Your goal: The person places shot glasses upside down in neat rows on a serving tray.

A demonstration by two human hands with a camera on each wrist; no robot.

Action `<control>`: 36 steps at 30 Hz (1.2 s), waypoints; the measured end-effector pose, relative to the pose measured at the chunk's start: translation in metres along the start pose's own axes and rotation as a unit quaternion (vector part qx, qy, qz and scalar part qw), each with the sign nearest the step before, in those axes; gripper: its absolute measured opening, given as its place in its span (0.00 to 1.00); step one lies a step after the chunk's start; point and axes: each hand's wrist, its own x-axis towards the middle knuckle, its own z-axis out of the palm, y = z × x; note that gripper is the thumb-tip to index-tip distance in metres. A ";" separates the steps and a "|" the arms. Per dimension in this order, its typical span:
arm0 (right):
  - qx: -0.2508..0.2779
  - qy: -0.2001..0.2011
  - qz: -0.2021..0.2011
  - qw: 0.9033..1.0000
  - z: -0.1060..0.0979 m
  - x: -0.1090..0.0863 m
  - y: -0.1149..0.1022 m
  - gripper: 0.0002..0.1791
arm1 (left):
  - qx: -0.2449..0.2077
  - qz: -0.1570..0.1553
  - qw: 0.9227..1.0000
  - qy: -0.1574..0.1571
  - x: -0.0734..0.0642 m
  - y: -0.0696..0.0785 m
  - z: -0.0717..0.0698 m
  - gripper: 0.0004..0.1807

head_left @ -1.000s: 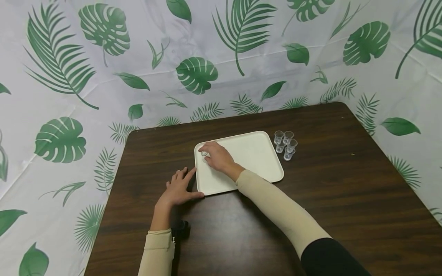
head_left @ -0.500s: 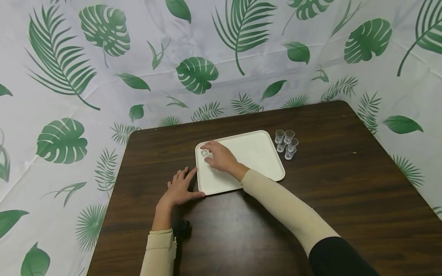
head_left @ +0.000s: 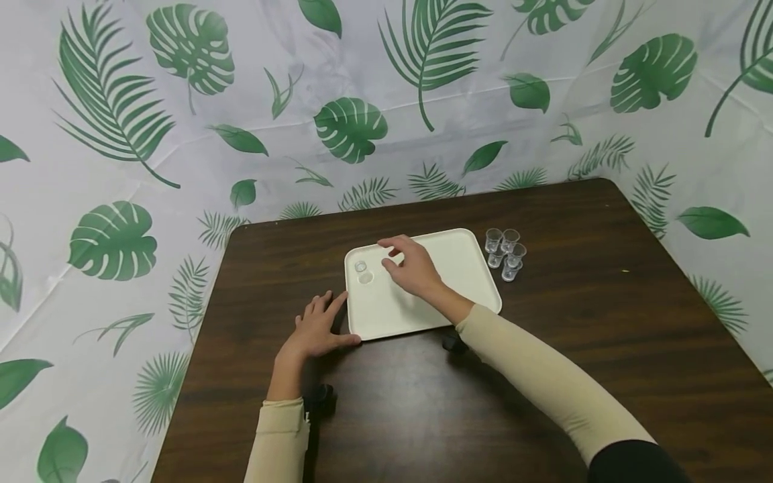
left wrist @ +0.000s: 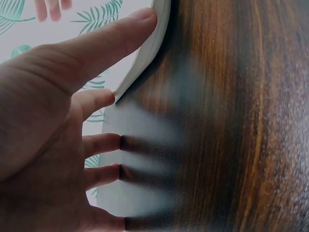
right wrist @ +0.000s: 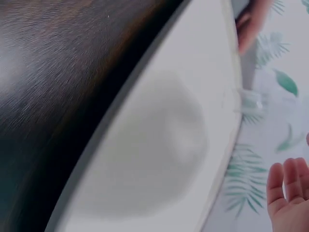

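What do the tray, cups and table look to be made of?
Tray: probably plastic or melamine; smooth, evenly off-white, faintly satin. Cups: glass or clear plastic; see-through and glossy, but the look can't settle which. Table: wood or wood-look laminate; dark streaked grain with a soft sheen.

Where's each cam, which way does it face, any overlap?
Head: on the head, facing forward-down at the white tray, table and leaf-print backdrop; left hand, right hand and both forearms show.
Left wrist: on that wrist, looking along the left hand at the tray's edge and table; other fingertips top left.
Right wrist: on that wrist, looking at tray and table; right hand lower right, left hand top.
Shared: head and right wrist both show tray and both hands.
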 end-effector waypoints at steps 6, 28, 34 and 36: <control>0.015 0.053 -0.006 0.998 -0.055 -0.018 -0.001 0.19 | -0.002 0.002 1.000 -0.001 0.000 0.003 -0.005 0.56; -0.116 0.136 0.199 0.964 -0.177 -0.115 0.091 0.15 | 0.002 0.006 1.000 -0.004 -0.002 0.001 -0.005 0.55; -0.157 0.056 0.235 0.958 -0.172 -0.117 0.110 0.20 | 0.004 0.009 1.000 -0.007 -0.001 0.000 -0.003 0.55; -0.166 0.044 0.240 0.955 -0.171 -0.115 0.112 0.21 | 0.004 0.009 1.000 -0.008 -0.001 0.000 -0.003 0.55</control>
